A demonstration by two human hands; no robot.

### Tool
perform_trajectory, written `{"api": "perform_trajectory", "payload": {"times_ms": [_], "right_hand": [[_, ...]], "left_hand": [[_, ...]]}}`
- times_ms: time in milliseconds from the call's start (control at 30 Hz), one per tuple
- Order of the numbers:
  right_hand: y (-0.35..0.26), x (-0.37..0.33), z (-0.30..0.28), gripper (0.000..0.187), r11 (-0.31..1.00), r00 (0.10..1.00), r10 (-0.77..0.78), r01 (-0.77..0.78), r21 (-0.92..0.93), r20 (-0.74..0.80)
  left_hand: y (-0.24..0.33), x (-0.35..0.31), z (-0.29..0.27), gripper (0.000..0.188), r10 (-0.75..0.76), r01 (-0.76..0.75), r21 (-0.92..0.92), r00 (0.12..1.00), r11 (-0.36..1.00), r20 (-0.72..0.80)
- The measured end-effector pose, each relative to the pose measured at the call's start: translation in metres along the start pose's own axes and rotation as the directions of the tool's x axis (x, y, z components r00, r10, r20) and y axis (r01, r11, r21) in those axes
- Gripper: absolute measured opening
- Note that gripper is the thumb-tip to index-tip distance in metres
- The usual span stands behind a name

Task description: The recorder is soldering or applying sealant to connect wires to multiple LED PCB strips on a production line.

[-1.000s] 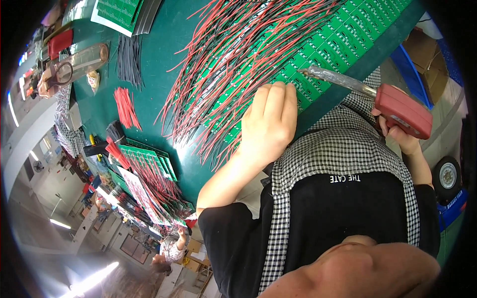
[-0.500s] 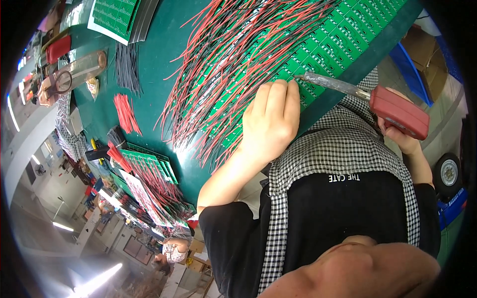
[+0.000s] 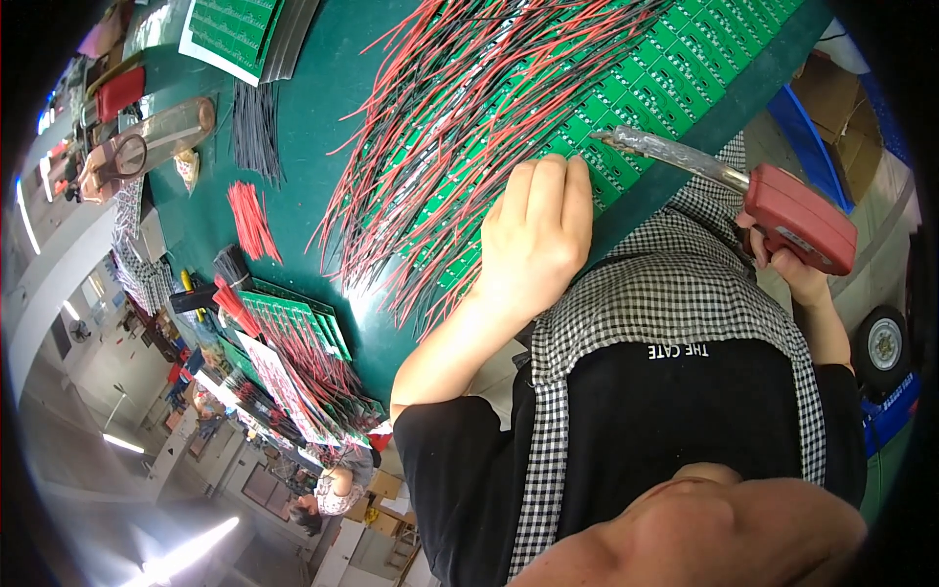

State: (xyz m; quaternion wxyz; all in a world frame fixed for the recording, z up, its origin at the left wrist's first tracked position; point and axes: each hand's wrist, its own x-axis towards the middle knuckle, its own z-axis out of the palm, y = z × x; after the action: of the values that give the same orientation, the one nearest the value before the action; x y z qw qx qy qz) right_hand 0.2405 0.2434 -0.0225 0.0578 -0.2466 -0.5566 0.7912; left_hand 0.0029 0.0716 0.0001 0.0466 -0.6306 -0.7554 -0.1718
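Observation:
My right hand (image 3: 797,274) is wrapped round the red body of a soldering gun (image 3: 804,217). Its long silvery barrel points left, and the tip hovers over or touches a green circuit board panel (image 3: 675,83); which of the two I cannot tell. Just left of that tip, my left hand (image 3: 538,215) rests on the panel with its fingers curled and pressed together. What the fingertips pinch is hidden under them. Rows of red and black wires (image 3: 460,127) fan across the panel, running toward the lower left past my left hand.
On the green table (image 3: 323,108) lie a bundle of black wires (image 3: 256,132), a bundle of red wires (image 3: 253,221) and stacked green boards (image 3: 230,34). Wired boards (image 3: 303,333) sit at its left edge. A transparent brownish bottle (image 3: 171,132) lies beyond. Another person (image 3: 337,492) is in the background.
The soldering gun and my right hand have shifted slightly right, taking the tip a little away from my left fingertips. My left hand has stayed nearly still.

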Motion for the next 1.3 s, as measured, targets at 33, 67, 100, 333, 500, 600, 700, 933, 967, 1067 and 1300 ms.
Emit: {"api": "perform_trajectory", "payload": {"times_ms": [33,67,100,333,500,600,700,933,967,1067,1300], "right_hand": [[0.000,0.000,0.000,0.077,1.000,1.000,-0.013,0.013,-0.007,0.002],[0.000,0.001,0.000,0.076,1.000,1.000,-0.026,0.026,-0.014,0.006],[0.000,0.001,0.000,0.076,1.000,1.000,-0.025,0.025,-0.014,0.007],[0.001,0.004,-0.002,0.069,0.993,0.991,-0.118,0.119,0.020,-0.062],[0.000,0.005,-0.003,0.065,0.986,0.987,-0.163,0.163,0.022,-0.008],[-0.001,0.003,-0.005,0.062,0.984,0.984,-0.176,0.176,0.020,-0.009],[-0.003,0.005,-0.004,0.060,0.978,0.978,-0.209,0.208,0.021,0.003],[-0.005,0.004,-0.009,0.056,0.977,0.976,-0.215,0.215,0.002,-0.039],[-0.005,0.003,-0.011,0.056,0.976,0.975,-0.216,0.216,0.001,-0.052],[-0.008,0.007,-0.010,0.057,0.978,0.978,-0.201,0.203,0.042,-0.049],[-0.007,0.003,-0.004,0.077,1.000,0.999,-0.029,0.029,-0.009,-0.039]], "left_hand": [[0.000,0.001,-0.003,0.023,-0.044,0.046,-0.050,0.998,0.998,0.038],[0.000,0.002,-0.008,0.023,-0.088,0.095,-0.096,0.993,0.991,0.078],[-0.001,0.005,-0.013,0.023,-0.089,0.096,-0.096,0.993,0.991,0.078],[-0.018,-0.010,-0.037,0.022,-0.372,0.413,-0.395,0.911,0.821,0.178],[-0.013,-0.009,-0.026,0.012,-0.389,0.413,-0.214,0.910,0.885,0.146],[-0.012,-0.009,-0.025,0.010,-0.372,0.400,-0.186,0.913,0.898,0.164],[-0.013,-0.009,-0.026,0.008,-0.347,0.368,-0.124,0.924,0.922,0.162],[-0.016,0.002,-0.044,0.015,-0.499,0.466,-0.227,0.858,0.855,-0.120],[-0.013,0.006,-0.046,0.017,-0.505,0.468,-0.218,0.848,0.857,-0.165],[0.009,0.015,-0.037,0.017,-0.399,0.351,-0.335,0.913,0.874,-0.086],[0.015,0.026,0.005,0.008,-0.521,0.518,-0.353,0.848,0.779,0.096]]}}
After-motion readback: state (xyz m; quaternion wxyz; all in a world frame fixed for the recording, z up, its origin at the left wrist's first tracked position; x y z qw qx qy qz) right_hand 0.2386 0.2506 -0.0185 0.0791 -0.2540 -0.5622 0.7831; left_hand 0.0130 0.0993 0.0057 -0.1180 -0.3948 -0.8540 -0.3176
